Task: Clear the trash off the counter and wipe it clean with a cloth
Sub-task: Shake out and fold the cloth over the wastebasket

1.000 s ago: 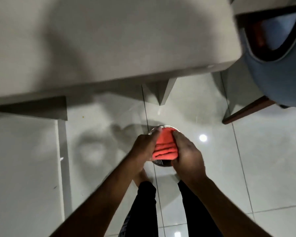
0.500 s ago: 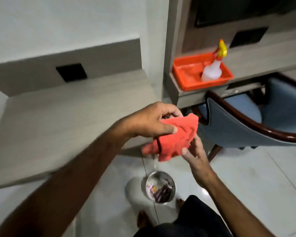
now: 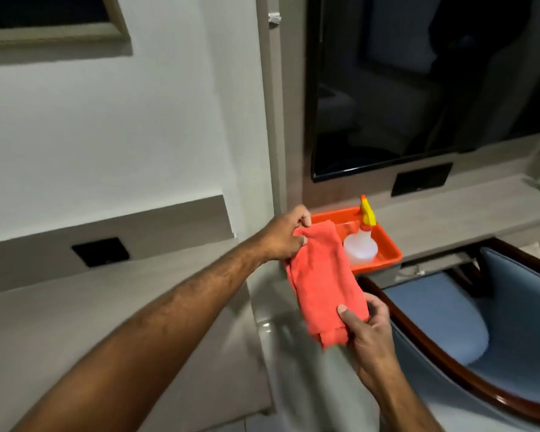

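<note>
An orange-red cloth [image 3: 323, 282], folded lengthwise, is stretched between both hands in the air. My left hand [image 3: 282, 233] pinches its upper end, close to the rim of an orange tray [image 3: 390, 255]. My right hand [image 3: 370, 333] grips its lower end. The light wooden counter [image 3: 113, 307] lies below and left of my left arm, and its visible surface is bare. The cloth hangs over the gap between the counter and a blue chair [image 3: 443, 319].
A clear spray bottle with a yellow nozzle [image 3: 362, 243] stands in the orange tray on a second counter [image 3: 468, 207] under a wall-mounted dark screen [image 3: 418, 88]. The blue chair with a dark wooden frame sits at the right. Black outlet plates are set in the wall panels.
My view has risen from the floor and the trash bin to the wall and counters. The cloth went from bunched over the bin to lifted and drawn out long between both hands.
</note>
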Motion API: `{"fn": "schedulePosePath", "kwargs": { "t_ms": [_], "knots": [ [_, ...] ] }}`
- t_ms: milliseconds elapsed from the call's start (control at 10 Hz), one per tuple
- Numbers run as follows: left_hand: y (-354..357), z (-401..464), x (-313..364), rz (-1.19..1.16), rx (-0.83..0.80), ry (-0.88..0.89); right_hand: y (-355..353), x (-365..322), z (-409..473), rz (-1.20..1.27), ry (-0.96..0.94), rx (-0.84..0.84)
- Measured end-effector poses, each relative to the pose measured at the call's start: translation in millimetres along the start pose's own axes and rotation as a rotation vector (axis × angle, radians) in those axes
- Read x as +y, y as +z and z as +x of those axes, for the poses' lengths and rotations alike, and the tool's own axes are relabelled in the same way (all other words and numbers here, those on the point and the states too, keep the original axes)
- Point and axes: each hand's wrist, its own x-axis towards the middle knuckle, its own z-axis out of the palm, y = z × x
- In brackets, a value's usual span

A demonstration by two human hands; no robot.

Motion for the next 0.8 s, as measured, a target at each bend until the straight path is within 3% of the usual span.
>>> {"fn": "schedulePosePath", "kwargs": {
  "t_ms": [100,200,300,500,600,700,800],
  "knots": [
    [22,68,-10,0.098,0.059,0.001,0,-12,66,-0.254,-0.175,0.063],
    [45,129,-34,0.230,0.038,-0.008,13,-10,128,-0.501,-0.318,0.021],
    [61,171,-61,0.287,0.003,-0.058,30,-2,178,-0.756,-0.327,-0.037],
    [99,195,-101,0.449,-0.192,-0.167,49,15,231,-1.048,-0.009,-0.090],
    [110,188,-117,0.575,-0.252,-0.162,57,17,246,-1.147,0.041,-0.164],
    [111,169,-124,0.595,-0.200,-0.122,65,10,258,-1.415,0.097,-0.310],
    [95,128,-127,0.648,-0.069,-0.005,79,-7,239,-1.642,-0.034,-0.444]
  ]
}}
